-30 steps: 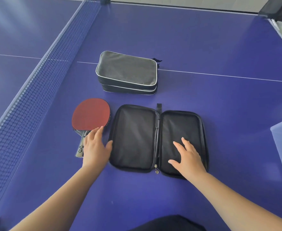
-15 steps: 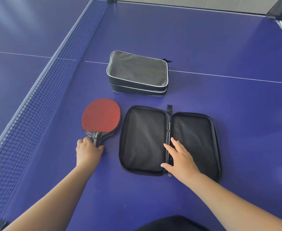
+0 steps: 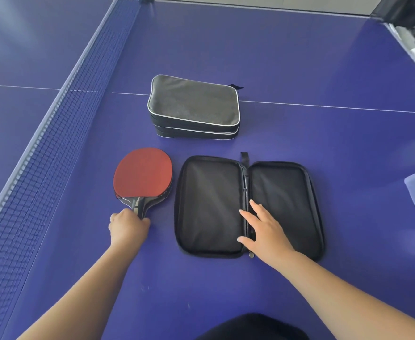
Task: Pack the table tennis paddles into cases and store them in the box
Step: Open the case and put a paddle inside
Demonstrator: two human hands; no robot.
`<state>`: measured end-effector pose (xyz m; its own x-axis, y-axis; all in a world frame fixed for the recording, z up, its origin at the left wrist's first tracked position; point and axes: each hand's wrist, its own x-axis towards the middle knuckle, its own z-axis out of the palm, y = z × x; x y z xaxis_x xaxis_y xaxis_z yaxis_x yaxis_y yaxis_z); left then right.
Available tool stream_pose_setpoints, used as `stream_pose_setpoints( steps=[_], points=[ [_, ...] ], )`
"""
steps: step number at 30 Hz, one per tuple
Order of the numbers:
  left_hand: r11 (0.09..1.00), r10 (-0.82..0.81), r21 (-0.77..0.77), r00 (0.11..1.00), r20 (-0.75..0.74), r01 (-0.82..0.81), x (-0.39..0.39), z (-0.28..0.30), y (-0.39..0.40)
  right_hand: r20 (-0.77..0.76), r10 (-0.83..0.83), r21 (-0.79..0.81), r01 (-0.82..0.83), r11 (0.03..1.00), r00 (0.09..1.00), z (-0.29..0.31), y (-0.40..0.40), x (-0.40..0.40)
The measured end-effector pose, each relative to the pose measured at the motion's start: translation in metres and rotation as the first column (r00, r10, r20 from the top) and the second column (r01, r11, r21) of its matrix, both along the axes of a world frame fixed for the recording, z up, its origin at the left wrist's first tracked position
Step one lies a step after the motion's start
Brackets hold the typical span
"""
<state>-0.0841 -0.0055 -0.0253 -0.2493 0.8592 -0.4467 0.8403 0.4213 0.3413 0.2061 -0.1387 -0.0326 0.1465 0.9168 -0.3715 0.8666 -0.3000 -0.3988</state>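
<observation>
Paddle gripped beside the open case

Our left hand [image 3: 128,228] curls round the handle of the red paddle [image 3: 143,177], just left of the open case [image 3: 211,204]; our right hand [image 3: 266,233] lies flat, fingers spread, on the case's spine.

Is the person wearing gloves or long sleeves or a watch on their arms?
No. Both the left hand and the right hand are bare, with no gloves. No rings, watch or bracelet show on either. Both forearms are uncovered all the way to the bottom edge of the picture, so no sleeve shows. A dark piece of clothing peeks in between the arms at the bottom.
</observation>
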Motion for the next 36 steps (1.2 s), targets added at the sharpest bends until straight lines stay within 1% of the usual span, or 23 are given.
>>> stream_pose_setpoints(
  steps=[4,8,10,12,15,19,21,24,28,30,32,34,36],
  points=[
    [0.998,0.039,0.056,0.999,0.038,-0.041,0.003,0.001,-0.009,-0.064,-0.031,0.005,0.032,0.999,0.997,0.005,0.001,0.002],
    [0.986,0.051,0.156,0.996,0.073,-0.062,0.017,0.011,-0.022,-0.214,-0.163,0.089,0.185,0.979,0.963,0.017,0.005,0.01],
    [0.979,0.039,0.197,0.994,0.106,-0.059,0.031,0.02,-0.03,-0.293,-0.195,0.141,0.244,0.959,0.936,0.023,0.008,0.016],
    [0.974,0.01,0.221,0.989,0.149,-0.043,0.051,0.031,-0.039,-0.386,-0.221,0.141,0.294,0.945,0.896,0.031,0.012,0.022],
    [0.973,-0.039,0.23,0.977,0.211,-0.011,0.089,0.043,-0.057,-0.53,-0.284,0.084,0.383,0.92,0.799,0.043,0.016,0.032],
    [0.979,-0.103,0.197,0.955,0.278,0.048,0.145,0.044,-0.08,-0.606,-0.337,0.056,0.462,0.885,0.72,0.052,0.013,0.052],
    [0.982,-0.129,0.167,0.948,0.292,0.082,0.172,0.04,-0.092,-0.611,-0.357,0.058,0.49,0.87,0.706,0.053,0.009,0.065],
    [0.987,-0.146,0.119,0.922,0.359,0.11,0.21,0.036,-0.11,-0.603,-0.399,0.043,0.527,0.849,0.691,0.052,0.002,0.088],
    [0.986,-0.163,0.082,0.928,0.335,0.144,0.248,0.031,-0.133,-0.573,-0.422,0.042,0.54,0.841,0.702,0.047,-0.007,0.114],
    [0.989,-0.145,0.053,0.933,0.33,0.135,0.263,0.027,-0.143,-0.536,-0.417,0.039,0.514,0.857,0.734,0.042,-0.011,0.125],
    [0.99,-0.143,0.03,0.948,0.285,0.14,0.273,0.021,-0.149,-0.486,-0.391,0.026,0.46,0.888,0.782,0.036,-0.015,0.138],
    [0.989,-0.145,-0.001,0.962,0.23,0.149,0.278,0.014,-0.152,-0.388,-0.364,0.01,0.399,0.917,0.847,0.027,-0.02,0.149],
    [0.987,-0.155,-0.014,0.97,0.186,0.16,0.279,0.009,-0.154,-0.241,-0.287,0.032,0.303,0.952,0.927,0.018,-0.028,0.16]
  ],
)
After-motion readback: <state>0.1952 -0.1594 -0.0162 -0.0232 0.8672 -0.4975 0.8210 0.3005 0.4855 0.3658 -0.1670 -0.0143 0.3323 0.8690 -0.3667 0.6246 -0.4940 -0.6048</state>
